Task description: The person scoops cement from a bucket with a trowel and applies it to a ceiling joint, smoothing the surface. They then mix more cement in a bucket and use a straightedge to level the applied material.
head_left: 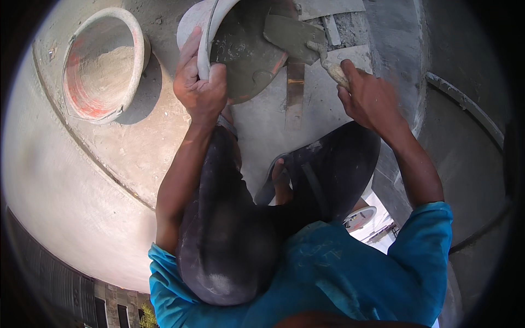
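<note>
My left hand [201, 87] grips the pale rim of a tub [204, 52] that is tipped on its side, with the fingers outside and the thumb over the edge. Wet grey mortar [240, 54] coats the inside of this tub. In my right hand [372, 98] is the crusted handle of a trowel [292, 39], held in a closed grip. The trowel's blade, covered in grey mortar, lies level at the tub's mouth. A narrow brown strip [295, 90] lies on the floor below the blade.
A second tub [134, 33] with dry sandy powder inside stands at the far left. Flat pale slabs [350, 54] and rough rubble lie beyond the trowel. Along the right runs a grey plastered wall [465, 142]. My sandalled foot [280, 175] rests between my bent legs.
</note>
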`<state>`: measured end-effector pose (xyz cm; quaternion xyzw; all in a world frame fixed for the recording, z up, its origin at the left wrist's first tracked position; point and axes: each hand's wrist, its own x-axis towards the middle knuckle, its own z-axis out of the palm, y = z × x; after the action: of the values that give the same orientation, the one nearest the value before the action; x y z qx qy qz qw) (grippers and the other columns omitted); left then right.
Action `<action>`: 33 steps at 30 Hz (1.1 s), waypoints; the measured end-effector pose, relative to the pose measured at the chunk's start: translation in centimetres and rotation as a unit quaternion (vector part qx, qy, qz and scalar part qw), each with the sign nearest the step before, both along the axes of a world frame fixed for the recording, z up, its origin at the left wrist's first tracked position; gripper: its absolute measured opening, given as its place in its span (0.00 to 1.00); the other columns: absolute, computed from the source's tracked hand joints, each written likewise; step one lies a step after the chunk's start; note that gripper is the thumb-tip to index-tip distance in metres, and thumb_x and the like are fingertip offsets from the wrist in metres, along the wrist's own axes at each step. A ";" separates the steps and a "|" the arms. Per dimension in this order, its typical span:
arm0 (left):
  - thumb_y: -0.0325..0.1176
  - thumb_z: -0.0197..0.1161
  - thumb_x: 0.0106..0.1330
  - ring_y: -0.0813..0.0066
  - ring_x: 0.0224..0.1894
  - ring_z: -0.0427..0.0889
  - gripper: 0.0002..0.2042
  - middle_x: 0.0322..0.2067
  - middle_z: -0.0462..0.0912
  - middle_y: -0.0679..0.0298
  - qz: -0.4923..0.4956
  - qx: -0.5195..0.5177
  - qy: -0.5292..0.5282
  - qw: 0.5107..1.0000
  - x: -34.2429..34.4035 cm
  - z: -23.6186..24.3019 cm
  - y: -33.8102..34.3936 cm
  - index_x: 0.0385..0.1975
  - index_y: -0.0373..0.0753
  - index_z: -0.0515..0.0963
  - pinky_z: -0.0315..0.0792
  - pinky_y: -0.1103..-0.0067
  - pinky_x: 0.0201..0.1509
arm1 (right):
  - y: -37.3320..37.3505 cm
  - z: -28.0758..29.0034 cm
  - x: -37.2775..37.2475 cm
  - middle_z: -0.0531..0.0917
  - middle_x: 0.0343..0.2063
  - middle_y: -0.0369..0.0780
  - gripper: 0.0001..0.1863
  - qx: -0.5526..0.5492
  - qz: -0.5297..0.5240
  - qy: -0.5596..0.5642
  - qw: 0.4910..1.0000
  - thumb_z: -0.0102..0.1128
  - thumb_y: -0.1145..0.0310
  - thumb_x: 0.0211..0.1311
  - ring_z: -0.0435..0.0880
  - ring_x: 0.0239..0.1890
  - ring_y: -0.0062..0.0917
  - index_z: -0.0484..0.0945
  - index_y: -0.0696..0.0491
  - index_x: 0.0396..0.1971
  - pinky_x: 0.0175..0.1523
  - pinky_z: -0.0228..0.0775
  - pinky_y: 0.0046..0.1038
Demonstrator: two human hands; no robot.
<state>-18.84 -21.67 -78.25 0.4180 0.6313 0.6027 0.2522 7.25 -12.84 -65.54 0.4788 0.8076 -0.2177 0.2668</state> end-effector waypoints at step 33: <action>0.19 0.54 0.54 0.66 0.55 0.82 0.17 0.57 0.80 0.48 0.017 -0.061 -0.003 0.998 1.1 0.3 0.7 0.43 0.22 0.82 0.72 0.78 0.59 | 0.5 -4.8 -7.9 0.86 0.32 0.50 0.21 0.045 -0.010 0.108 0.993 0.58 0.59 0.67 0.88 0.36 0.44 0.78 0.55 0.54 0.36 0.80 0.41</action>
<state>-17.70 -21.02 -77.91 0.3892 0.6730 0.5685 0.2689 -0.68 -12.32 -70.38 0.4722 0.8359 -0.2339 0.1536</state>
